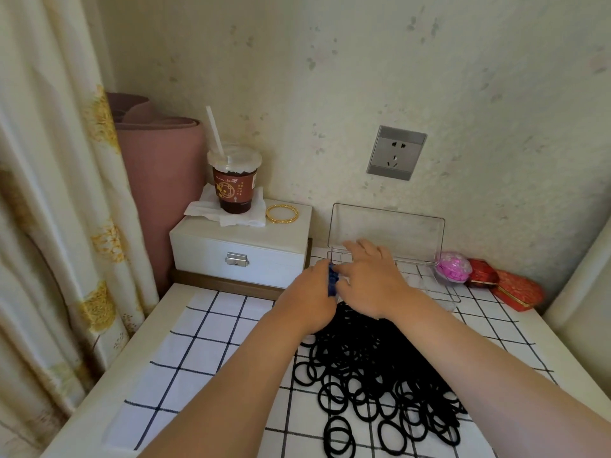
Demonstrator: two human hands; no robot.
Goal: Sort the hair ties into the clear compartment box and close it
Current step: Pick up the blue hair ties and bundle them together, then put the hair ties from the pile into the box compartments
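A pile of several black hair ties (373,368) lies on the white checked cloth (211,338). The clear compartment box (436,285) stands behind the pile, its lid (386,233) raised against the wall. My left hand (309,300) and my right hand (370,279) meet at the box's left front corner. Both pinch a bunch of blue hair ties (332,280) between them. My hands hide most of the box's compartments.
A white jewellery box (241,246) stands at the back left with a drink cup (234,180), tissue and a gold bangle (282,213) on top. A pink bag (453,267) and red boxes (506,285) sit at the right. A curtain (49,193) hangs on the left.
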